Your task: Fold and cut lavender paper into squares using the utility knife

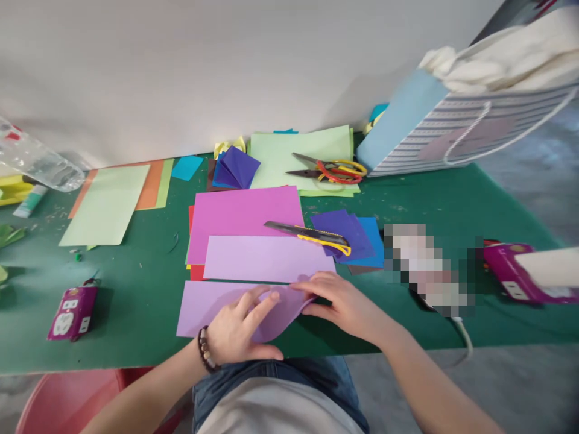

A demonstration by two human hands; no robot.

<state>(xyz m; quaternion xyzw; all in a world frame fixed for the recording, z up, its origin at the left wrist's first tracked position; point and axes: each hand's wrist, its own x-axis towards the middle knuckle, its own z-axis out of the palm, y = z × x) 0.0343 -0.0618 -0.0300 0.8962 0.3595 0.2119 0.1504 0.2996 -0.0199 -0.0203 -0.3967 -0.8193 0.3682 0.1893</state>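
Observation:
A strip of light purple paper [199, 307] lies along the front edge of the green table, its right part lifted and curving. My right hand [339, 301] pinches that raised right end between thumb and fingers. Over the middle of the strip is my left hand [244, 328], fingers apart, wearing a beaded bracelet; whether it presses on the paper I cannot tell. Just behind is a second light purple strip [262, 258], partly over a magenta sheet [244, 211]. A yellow and black utility knife [312, 234] rests across these papers, its tip pointing left.
Two pairs of scissors [335, 170] lie on pale green sheets [280, 150] at the back. Dark purple squares [339, 232] sit right of the knife. A striped paper bag [452, 126] stands back right. Purple boxes [75, 310] and a plastic bottle [45, 160] are at the sides.

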